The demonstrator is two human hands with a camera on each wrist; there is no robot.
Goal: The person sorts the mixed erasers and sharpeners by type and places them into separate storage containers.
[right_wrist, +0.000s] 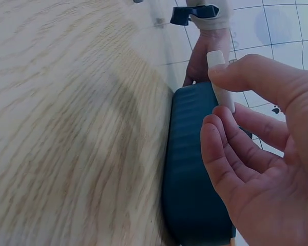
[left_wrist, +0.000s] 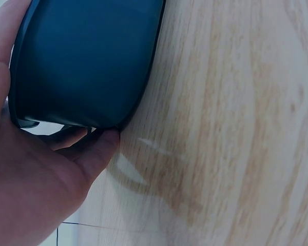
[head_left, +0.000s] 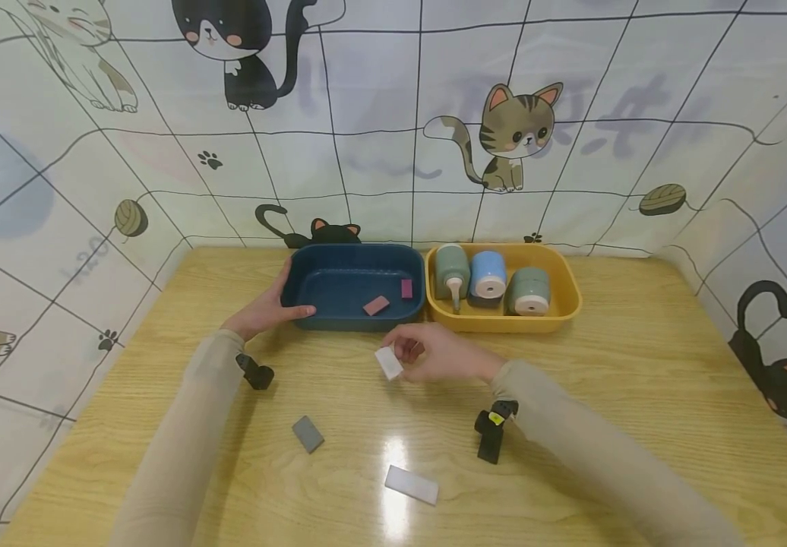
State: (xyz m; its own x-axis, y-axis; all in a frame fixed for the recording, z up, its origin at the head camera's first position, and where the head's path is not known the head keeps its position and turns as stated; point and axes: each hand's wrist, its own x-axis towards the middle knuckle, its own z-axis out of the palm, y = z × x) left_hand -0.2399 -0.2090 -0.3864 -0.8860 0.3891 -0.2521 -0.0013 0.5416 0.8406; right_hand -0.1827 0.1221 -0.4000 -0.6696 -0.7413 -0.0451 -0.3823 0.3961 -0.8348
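Desk (head_left: 640, 365): light wood, cat-print backdrop behind. Dark blue tray (head_left: 352, 285) sat at the far centre, just beside a yellow tray (head_left: 503, 323) to its right; the blue tray held two small pinkish blocks, the yellow one three rolls lying on their sides. Left hand (head_left: 263, 310) gripped the blue tray's near-left corner, thumb along the front wall and fingers curled round the end. Right hand (head_left: 434, 353) was raised just in front of the blue tray's near-right corner, pinching a small white eraser (head_left: 389, 362) between thumb and fingertips; the other fingers were loosely curled. The eraser's long axis ran roughly upright, tilted slightly. The blue tray lay straight ahead of it and a little left, near, with the right hand clearly the nearer of the two to the opening. A grey eraser (head_left: 308, 434) and a longer white eraser (head_left: 411, 485) lay flat on the desk nearer the person, untouched.
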